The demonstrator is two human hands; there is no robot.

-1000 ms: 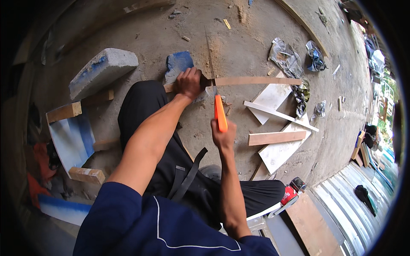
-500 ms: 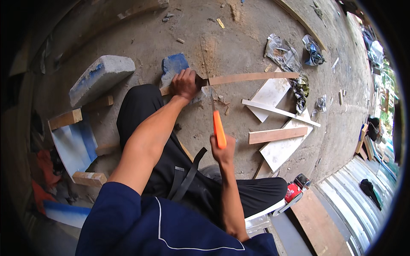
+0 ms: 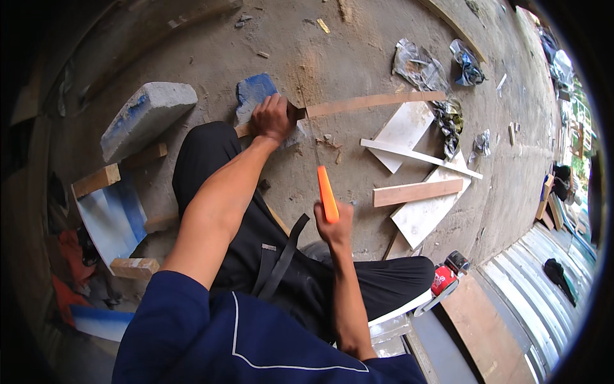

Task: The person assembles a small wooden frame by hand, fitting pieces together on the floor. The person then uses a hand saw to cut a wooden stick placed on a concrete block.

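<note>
My left hand point(image 3: 274, 119) is closed around the near end of a long, thin wooden strip point(image 3: 377, 102), pressing it down over a blue-painted concrete block point(image 3: 254, 89). The strip runs out to the right, past the block. In my right hand point(image 3: 337, 225) is a handsaw point(image 3: 327, 195), gripped by its orange handle. Its thin blade points away from me and crosses the strip just right of my left hand. My fingers hide part of the strip, and how deep the blade sits cannot be made out.
White boards point(image 3: 422, 214) and a short wooden piece point(image 3: 417, 192) lie on the floor at right, near crumpled plastic point(image 3: 419, 64). A concrete block point(image 3: 150, 115) stands at left beside a wooden frame point(image 3: 96, 181). A red can point(image 3: 442, 280) is by my right knee.
The saw has come slightly back toward me, so more blade shows between strip and handle. The whole view has shifted a little. Both hands keep their grip.
</note>
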